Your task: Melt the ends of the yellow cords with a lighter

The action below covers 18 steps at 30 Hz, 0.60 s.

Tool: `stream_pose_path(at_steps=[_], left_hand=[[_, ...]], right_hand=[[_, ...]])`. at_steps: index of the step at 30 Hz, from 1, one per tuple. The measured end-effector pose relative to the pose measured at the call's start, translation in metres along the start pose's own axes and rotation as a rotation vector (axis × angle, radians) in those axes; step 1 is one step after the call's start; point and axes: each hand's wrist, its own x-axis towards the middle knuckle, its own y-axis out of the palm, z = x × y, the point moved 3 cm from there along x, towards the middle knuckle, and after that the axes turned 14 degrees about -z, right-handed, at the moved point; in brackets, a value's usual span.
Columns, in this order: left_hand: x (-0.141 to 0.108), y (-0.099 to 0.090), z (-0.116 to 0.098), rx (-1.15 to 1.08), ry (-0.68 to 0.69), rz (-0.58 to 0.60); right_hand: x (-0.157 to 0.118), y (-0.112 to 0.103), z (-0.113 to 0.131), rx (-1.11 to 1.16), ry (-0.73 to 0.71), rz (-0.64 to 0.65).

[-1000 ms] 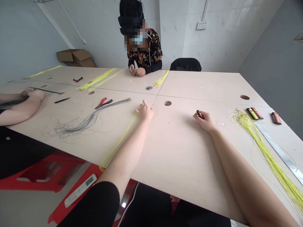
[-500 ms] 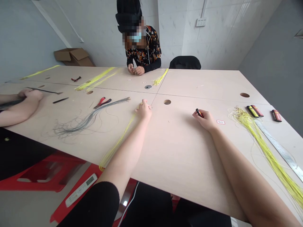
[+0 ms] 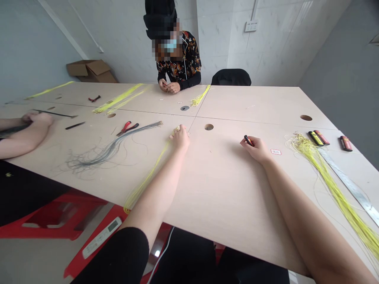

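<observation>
My left hand [image 3: 181,138] is at the end of a thin bundle of yellow cords [image 3: 148,175], which runs down beside my forearm to the table edge. Its fingers are bent at the bundle's knotted end, and whether they grip it is hidden. In my right hand [image 3: 257,149] is a small dark lighter-like object [image 3: 248,141], pinched above the tabletop. To the left of my left hand lies a bundle of grey cords [image 3: 114,146]. A thicker yellow bundle [image 3: 331,185] lies to the right of my right arm.
Red-handled pliers [image 3: 126,128], a black tool [image 3: 75,125], several lighters [image 3: 346,143] and a metal ruler [image 3: 349,183] lie on the table [image 3: 219,189]. Across it sits a person [image 3: 179,67]. Another person's arms [image 3: 26,136] rest at the left. A round hole [image 3: 209,127] is between my hands.
The fingers of my left hand have shifted slightly at the cord end. My right hand is nearly unmoved. The hands of the person across have moved a little.
</observation>
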Motion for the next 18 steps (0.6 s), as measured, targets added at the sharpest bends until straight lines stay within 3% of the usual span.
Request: stream_pose_path(at_steps=[9, 18], left_hand=[[-0.009, -0.004, -0.025, -0.187, 0.200, 0.000], [-0.053, -0.004, -0.077, -0.368, 0.556, 0.123]], right_hand=[[0.000, 0.000, 0.002, 0.034, -0.020, 0.001], [-0.002, 0.003, 0.003, 0.093, -0.076, -0.092]])
